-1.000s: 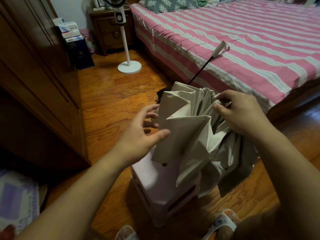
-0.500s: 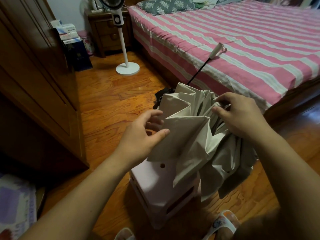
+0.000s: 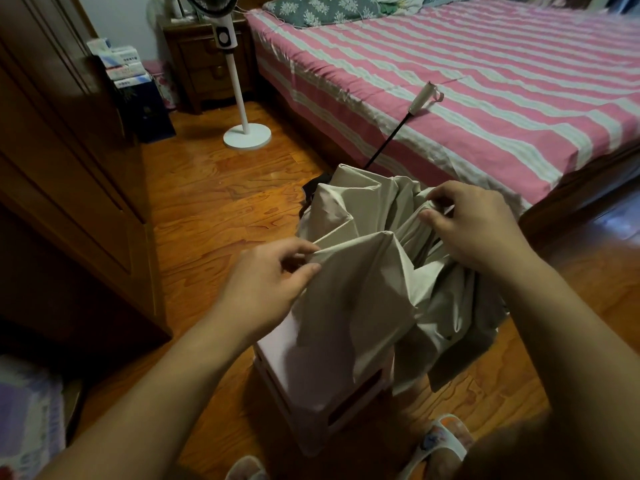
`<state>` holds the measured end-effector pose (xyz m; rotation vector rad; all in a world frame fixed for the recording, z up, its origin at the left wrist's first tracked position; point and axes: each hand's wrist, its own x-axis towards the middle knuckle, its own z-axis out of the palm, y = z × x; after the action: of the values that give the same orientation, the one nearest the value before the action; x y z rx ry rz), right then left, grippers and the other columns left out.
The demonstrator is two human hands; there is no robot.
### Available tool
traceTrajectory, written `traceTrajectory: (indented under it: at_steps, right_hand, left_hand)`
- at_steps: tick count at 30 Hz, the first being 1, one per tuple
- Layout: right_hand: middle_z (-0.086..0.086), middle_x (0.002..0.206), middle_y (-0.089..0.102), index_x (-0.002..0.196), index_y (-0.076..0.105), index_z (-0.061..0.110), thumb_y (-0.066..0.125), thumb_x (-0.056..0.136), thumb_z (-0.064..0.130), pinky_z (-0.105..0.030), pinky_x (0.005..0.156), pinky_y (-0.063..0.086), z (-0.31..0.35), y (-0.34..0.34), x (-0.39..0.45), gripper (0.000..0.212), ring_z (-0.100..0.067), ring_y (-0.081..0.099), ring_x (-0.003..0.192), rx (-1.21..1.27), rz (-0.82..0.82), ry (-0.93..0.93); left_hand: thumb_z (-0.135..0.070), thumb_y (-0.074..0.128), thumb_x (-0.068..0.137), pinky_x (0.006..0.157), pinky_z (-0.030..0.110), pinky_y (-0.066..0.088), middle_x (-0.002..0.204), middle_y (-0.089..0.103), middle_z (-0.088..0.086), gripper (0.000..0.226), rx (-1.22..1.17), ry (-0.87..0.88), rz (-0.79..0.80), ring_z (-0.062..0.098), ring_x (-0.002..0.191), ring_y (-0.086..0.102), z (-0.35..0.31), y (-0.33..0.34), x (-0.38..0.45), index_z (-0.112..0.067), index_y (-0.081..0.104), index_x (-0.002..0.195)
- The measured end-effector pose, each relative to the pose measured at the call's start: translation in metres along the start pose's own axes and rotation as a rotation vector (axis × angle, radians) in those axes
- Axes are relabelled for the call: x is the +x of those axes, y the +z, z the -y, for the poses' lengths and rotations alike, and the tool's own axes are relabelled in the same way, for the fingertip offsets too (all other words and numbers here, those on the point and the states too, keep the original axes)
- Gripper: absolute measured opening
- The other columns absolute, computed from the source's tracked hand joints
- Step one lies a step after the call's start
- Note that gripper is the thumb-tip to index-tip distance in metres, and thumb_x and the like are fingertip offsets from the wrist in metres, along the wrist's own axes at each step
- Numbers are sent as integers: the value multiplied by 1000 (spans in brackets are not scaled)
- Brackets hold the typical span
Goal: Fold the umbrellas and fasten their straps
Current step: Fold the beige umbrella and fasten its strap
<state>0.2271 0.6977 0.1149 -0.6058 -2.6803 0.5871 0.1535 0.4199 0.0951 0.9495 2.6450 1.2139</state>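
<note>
Beige umbrella (image 3: 363, 271) is slumped on the pink stool (image 3: 311, 403) at 6 o'clock, handle (image 3: 420, 100) pointing to 1 o'clock over the bed (image 3: 485, 81). Left hand (image 3: 266, 282) pinches a canopy fold, right hand (image 3: 474, 226) pinches another

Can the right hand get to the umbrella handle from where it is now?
Probably yes: the handle lies bare on the bed, nothing blocking it. But the right hand is pinching canopy folds and must release first.

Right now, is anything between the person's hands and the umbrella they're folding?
Nothing visible. The left hand pinches a fold of the umbrella cloth, and the right hand pinches another fold on the far side. The umbrella rests on a stool.
</note>
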Motion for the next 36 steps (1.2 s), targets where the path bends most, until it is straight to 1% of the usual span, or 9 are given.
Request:
traceTrajectory:
  at_steps: [6, 11, 16, 20, 22, 24, 27, 31, 36]
  right_hand:
    - [-2, 110, 71, 119, 67, 22, 71, 94, 39, -45, 91, 54, 1, -2, 0, 31, -23, 66, 102, 12, 20, -15]
    - [5, 120, 62, 132, 62, 35, 68, 94, 39, -37, 92, 51, 10, -4, -4, 38, -16, 60, 106, 62, 169, -150]
    - [5, 117, 63, 131, 66, 29, 64, 99, 22, -33, 88, 50, 19, 0, -5, 33, -13, 60, 100, 126, 174, -195]
    - [1, 117, 68, 126, 70, 27, 64, 99, 24, -44, 94, 53, 27, 8, -4, 28, -20, 64, 104, 105, 104, -197]
    - [1, 121, 69, 126, 70, 27, 63, 99, 27, -45, 94, 53, 31, 11, -3, 27, -21, 65, 106, 97, 80, -184]
    - [2, 122, 70, 125, 71, 27, 63, 99, 29, -46, 94, 53, 34, 15, -3, 27, -22, 66, 108, 84, 49, -162]
    - [1, 122, 70, 125, 71, 27, 63, 99, 27, -39, 94, 52, 32, 19, -1, 27, -23, 65, 109, 71, 16, -114]
    - [-4, 126, 69, 126, 71, 23, 63, 100, 21, -35, 94, 49, 20, 14, 3, 27, -25, 63, 114, 83, 31, -58]
    - [-2, 128, 69, 124, 71, 25, 64, 100, 24, -35, 94, 51, 6, 8, 6, 25, -22, 64, 112, 118, 30, -9]
  left_hand:
    - [-29, 64, 96, 75, 29, 55, 96, 72, -12, 16, 306, 117, -87, 6, 89, 63, -3, -9, -6, -25, 76, 107]
    - [-17, 66, 96, 73, 27, 50, 101, 76, -4, 17, 332, 136, -173, 13, 91, 68, 6, -20, 2, -21, 77, 109]
    - [-29, 62, 97, 81, 26, 45, 118, 64, -4, 39, 402, 121, -288, 13, 108, 58, 9, -25, 5, -27, 60, 136]
    - [-67, 50, 89, 74, 27, 49, 104, 48, -16, 54, 163, 168, 13, 2, 93, 51, -16, -9, -11, -44, 52, 138]
    - [-78, 44, 85, 75, 30, 53, 106, 40, -15, 63, 346, 140, 188, 4, 92, 48, -22, 6, -19, -56, 34, 143]
    - [-72, 49, 89, 74, 29, 52, 107, 35, -13, 65, 504, 174, 203, 5, 91, 44, -22, 17, -23, -59, 24, 147]
    - [-57, 54, 94, 73, 30, 51, 107, 43, -13, 50, 502, 182, 113, 9, 92, 50, -15, 18, -21, -52, 39, 142]
    - [-52, 60, 93, 80, 37, 53, 102, 63, -15, 33, 303, -31, 114, 11, 94, 60, 2, 8, -11, -37, 64, 123]
    - [-34, 64, 98, 80, 37, 56, 101, 68, -17, 25, 293, -133, 75, 6, 91, 61, 9, -17, -7, -36, 71, 121]
